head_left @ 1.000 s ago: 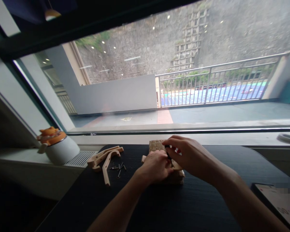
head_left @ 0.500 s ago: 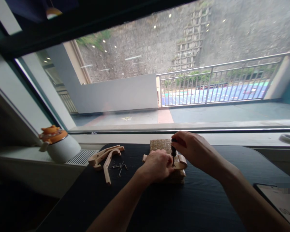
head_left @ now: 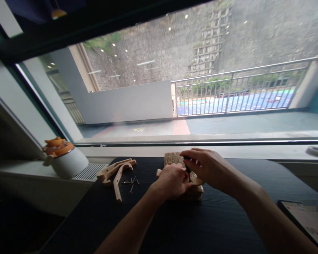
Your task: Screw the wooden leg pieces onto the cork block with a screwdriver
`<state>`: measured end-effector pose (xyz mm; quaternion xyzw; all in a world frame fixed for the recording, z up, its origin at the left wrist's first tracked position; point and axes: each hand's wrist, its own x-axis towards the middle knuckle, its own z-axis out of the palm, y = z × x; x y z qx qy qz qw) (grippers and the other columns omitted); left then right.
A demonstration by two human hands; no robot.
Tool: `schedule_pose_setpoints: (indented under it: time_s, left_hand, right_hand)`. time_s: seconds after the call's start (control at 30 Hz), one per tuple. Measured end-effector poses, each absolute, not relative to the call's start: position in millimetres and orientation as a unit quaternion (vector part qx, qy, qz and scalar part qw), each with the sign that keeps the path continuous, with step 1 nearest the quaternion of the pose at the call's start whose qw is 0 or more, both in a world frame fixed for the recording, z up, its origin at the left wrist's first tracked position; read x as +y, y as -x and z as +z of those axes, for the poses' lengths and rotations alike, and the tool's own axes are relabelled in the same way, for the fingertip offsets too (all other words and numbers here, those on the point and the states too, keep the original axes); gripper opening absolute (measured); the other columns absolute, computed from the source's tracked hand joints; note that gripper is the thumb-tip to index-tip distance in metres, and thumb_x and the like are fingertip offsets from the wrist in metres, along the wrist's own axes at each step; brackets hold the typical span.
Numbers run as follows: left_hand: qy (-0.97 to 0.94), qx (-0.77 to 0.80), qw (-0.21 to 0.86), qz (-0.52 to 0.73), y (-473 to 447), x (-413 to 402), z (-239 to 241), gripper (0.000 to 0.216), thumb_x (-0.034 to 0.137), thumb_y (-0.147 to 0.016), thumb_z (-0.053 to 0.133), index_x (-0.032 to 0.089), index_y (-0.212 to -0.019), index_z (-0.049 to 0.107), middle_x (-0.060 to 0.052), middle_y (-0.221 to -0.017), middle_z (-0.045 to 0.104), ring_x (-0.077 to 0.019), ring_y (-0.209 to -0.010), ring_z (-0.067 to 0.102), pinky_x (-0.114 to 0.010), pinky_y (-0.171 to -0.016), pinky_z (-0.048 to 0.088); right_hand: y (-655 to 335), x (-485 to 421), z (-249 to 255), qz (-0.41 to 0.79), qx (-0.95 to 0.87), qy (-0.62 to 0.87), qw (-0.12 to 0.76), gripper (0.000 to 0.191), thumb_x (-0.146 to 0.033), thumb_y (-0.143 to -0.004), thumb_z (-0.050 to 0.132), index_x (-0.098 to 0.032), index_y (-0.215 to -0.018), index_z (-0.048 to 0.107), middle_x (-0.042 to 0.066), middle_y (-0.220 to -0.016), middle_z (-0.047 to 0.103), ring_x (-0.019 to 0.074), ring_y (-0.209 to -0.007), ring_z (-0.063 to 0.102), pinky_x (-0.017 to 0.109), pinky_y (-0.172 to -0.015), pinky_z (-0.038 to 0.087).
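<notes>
My right hand (head_left: 201, 164) is closed around the dark handle of a screwdriver (head_left: 187, 168), whose shaft points down at a light wooden piece (head_left: 197, 181). That piece lies over a block wrapped in tan, shiny woven material (head_left: 172, 158). My left hand (head_left: 174, 180) presses on the wooden piece beside the screwdriver's tip, its fingers bent and closed on it. Between my fingers the tip and any screw are too hidden to make out. Left of my hands lie curved wooden parts with holes (head_left: 121, 178) and several loose screws (head_left: 132, 182).
The dark table (head_left: 95, 218) reaches to the window sill (head_left: 148, 151). A white pot with an orange animal-shaped lid (head_left: 69, 162) stands at the left by a vent. A phone (head_left: 304, 222) lies at the right, and a white roll (head_left: 317, 151) sits on the sill.
My right hand has turned and shifted slightly left, tilting the screwdriver's handle leftward. My left hand and the loose parts stay where they were.
</notes>
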<state>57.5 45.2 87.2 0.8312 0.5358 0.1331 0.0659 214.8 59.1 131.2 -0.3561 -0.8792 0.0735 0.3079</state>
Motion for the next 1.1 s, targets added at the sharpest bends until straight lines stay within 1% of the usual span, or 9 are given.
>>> schedule_pose_setpoints:
  time_s: [0.13, 0.3, 0.5, 0.63, 0.7, 0.83, 0.97, 1.03, 1.1]
  left_hand:
    - [-0.835, 0.53, 0.072, 0.13, -56.3, 45.4, 87.1, 0.02, 0.038, -0.076, 0.059, 0.019, -0.072, 0.063, -0.003, -0.081, 0.062, -0.0182, -0.074, 0.056, -0.027, -0.064, 0.037]
    - [-0.838, 0.525, 0.07, 0.129, -54.7, 46.8, 83.8, 0.021, 0.04, -0.078, 0.058, 0.021, -0.074, 0.066, -0.004, -0.081, 0.061, -0.0184, -0.076, 0.056, -0.028, -0.066, 0.038]
    - [-0.837, 0.529, 0.062, 0.129, -56.5, 45.8, 85.3, 0.025, 0.042, -0.079, 0.057, 0.018, -0.069, 0.063, -0.004, -0.078, 0.062, -0.0171, -0.071, 0.056, -0.027, -0.063, 0.036]
    - [-0.834, 0.533, 0.063, 0.131, -56.7, 43.8, 87.5, 0.023, 0.041, -0.079, 0.057, 0.018, -0.077, 0.061, -0.003, -0.077, 0.063, -0.0175, -0.071, 0.058, -0.026, -0.059, 0.034]
    - [-0.832, 0.536, 0.067, 0.128, -56.7, 43.0, 88.1, 0.023, 0.041, -0.078, 0.057, 0.018, -0.077, 0.061, -0.003, -0.078, 0.063, -0.0175, -0.071, 0.058, -0.026, -0.058, 0.034]
    - [-0.823, 0.548, 0.073, 0.132, -57.1, 42.7, 88.5, 0.025, 0.043, -0.077, 0.058, 0.02, -0.072, 0.063, -0.002, -0.076, 0.063, -0.017, -0.07, 0.057, -0.026, -0.061, 0.036]
    - [-0.831, 0.536, 0.072, 0.133, -56.6, 44.1, 88.2, 0.017, 0.037, -0.075, 0.06, 0.02, -0.072, 0.064, -0.003, -0.079, 0.063, -0.0179, -0.075, 0.057, -0.027, -0.065, 0.038]
    - [-0.835, 0.531, 0.066, 0.129, -56.4, 44.4, 88.4, 0.017, 0.036, -0.076, 0.059, 0.021, -0.072, 0.064, -0.002, -0.079, 0.062, -0.0181, -0.075, 0.057, -0.027, -0.065, 0.037]
    - [-0.833, 0.535, 0.063, 0.128, -56.6, 44.0, 88.8, 0.018, 0.037, -0.076, 0.058, 0.021, -0.072, 0.064, -0.002, -0.079, 0.062, -0.0179, -0.074, 0.057, -0.027, -0.063, 0.036]
  right_hand:
    - [-218.7, 64.3, 131.3, 0.052, -0.868, 0.382, 0.311, 0.023, -0.023, -0.086, 0.05, -0.021, -0.098, 0.07, 0.003, -0.08, 0.072, 0.0165, -0.069, 0.064, 0.024, -0.06, 0.041]
    - [-220.8, 66.2, 132.8, 0.021, -0.852, 0.433, 0.294, 0.017, -0.029, -0.085, 0.053, -0.021, -0.087, 0.068, 0.001, -0.067, 0.068, 0.0151, -0.058, 0.059, 0.023, -0.053, 0.035]
    - [-208.2, 58.3, 130.2, -0.016, -0.845, 0.452, 0.287, 0.018, -0.027, -0.087, 0.05, -0.021, -0.09, 0.067, 0.003, -0.077, 0.07, 0.0166, -0.064, 0.061, 0.025, -0.055, 0.033]
    - [-201.9, 53.8, 129.4, 0.03, -0.872, 0.392, 0.292, 0.024, -0.022, -0.09, 0.045, -0.021, -0.1, 0.067, 0.004, -0.095, 0.069, 0.016, -0.075, 0.063, 0.024, -0.06, 0.036]
    - [-202.8, 54.1, 129.8, 0.041, -0.873, 0.39, 0.291, 0.026, -0.02, -0.09, 0.043, -0.021, -0.102, 0.066, 0.005, -0.1, 0.068, 0.0168, -0.08, 0.063, 0.024, -0.063, 0.038]
    - [-208.7, 58.8, 130.7, 0.034, -0.861, 0.414, 0.293, 0.025, -0.021, -0.089, 0.045, -0.021, -0.099, 0.067, 0.004, -0.089, 0.069, 0.0177, -0.077, 0.063, 0.025, -0.063, 0.037]
    - [-212.2, 62.4, 131.9, 0.026, -0.842, 0.452, 0.294, 0.018, -0.026, -0.087, 0.05, -0.021, -0.09, 0.067, 0.003, -0.08, 0.069, 0.0175, -0.071, 0.061, 0.025, -0.06, 0.036]
    - [-211.7, 62.5, 132.1, 0.022, -0.828, 0.479, 0.292, 0.017, -0.028, -0.086, 0.051, -0.02, -0.087, 0.066, 0.003, -0.078, 0.069, 0.0171, -0.067, 0.06, 0.025, -0.058, 0.035]
    - [-210.5, 61.8, 131.4, 0.017, -0.821, 0.489, 0.294, 0.018, -0.028, -0.085, 0.051, -0.02, -0.089, 0.067, 0.003, -0.08, 0.069, 0.0172, -0.067, 0.061, 0.026, -0.058, 0.036]
